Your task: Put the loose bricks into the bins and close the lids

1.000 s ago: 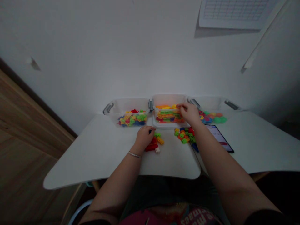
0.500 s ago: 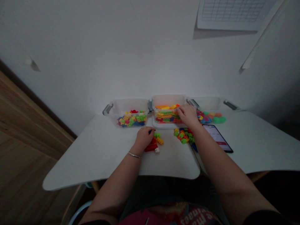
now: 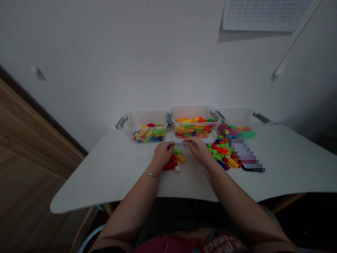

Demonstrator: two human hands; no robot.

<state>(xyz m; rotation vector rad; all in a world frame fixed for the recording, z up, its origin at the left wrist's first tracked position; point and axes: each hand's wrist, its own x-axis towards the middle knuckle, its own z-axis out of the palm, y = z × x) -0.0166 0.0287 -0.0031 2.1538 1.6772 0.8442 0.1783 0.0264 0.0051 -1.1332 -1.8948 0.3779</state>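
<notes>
Standing furthest left on the desk (image 3: 116, 175), a clear left bin (image 3: 149, 135) of small coloured pieces, beyond your left hand (image 3: 161, 154). Fingers curled there, dark blue piece (image 3: 169, 148) showing by the thumb; cannot tell whether it is pinched. Partly covered by that hand, to its right: red bricks (image 3: 171, 163), a white piece (image 3: 177, 169) at their near end, a green piece (image 3: 176, 151) further off. Key relation: yellow brick (image 3: 180, 158) lies between your hands, left one nearer, on your side of both sets of fingertips; long axis slants far-left to near-right.

Middle bin (image 3: 195, 129) beyond, well filled. Your right hand (image 3: 199, 151) is in front of it, fingers stretched leftward; cannot tell whether that grip pinches anything. Loose pile of blocks (image 3: 223, 154) beside your right wrist, crowding that side up to the phone (image 3: 244, 156), screen blurred. Right bin (image 3: 240, 132) behind.

Edges: near edge passes beneath both forearms. Room: between the forearms on your side of the bricks, and left to the rounded corner.
</notes>
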